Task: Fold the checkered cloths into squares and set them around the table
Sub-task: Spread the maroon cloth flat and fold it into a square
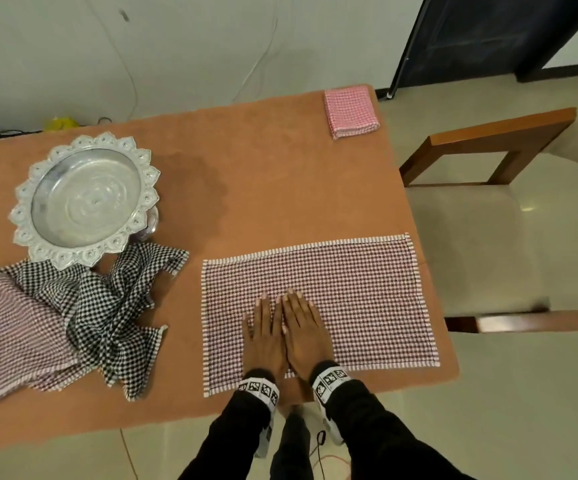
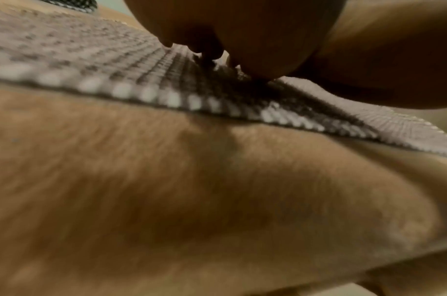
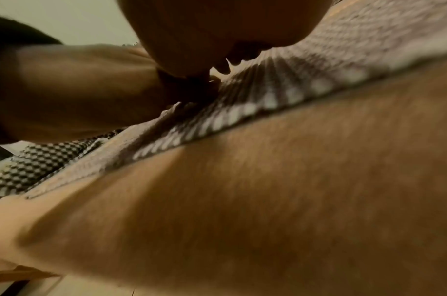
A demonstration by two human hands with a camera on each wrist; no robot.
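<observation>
A brown-and-white checkered cloth (image 1: 360,299) lies flat as a long rectangle at the table's near right. My left hand (image 1: 263,327) and right hand (image 1: 303,323) press flat on it side by side, fingers straight, near its front left part. Both wrist views show the cloth's white-fringed edge (image 2: 171,100) (image 3: 242,112) close up under dark palms. A pink checkered cloth (image 1: 349,110) sits folded into a square at the far right corner. A crumpled pile of a black-checked cloth (image 1: 107,306) and a brownish cloth (image 1: 20,334) lies at the near left.
An ornate silver tray (image 1: 20,216) stands on the left of the orange-covered table (image 1: 263,168), partly over the crumpled pile. A wooden chair (image 1: 502,133) with a cream seat stands just right of the table. Cables run along the wall and floor.
</observation>
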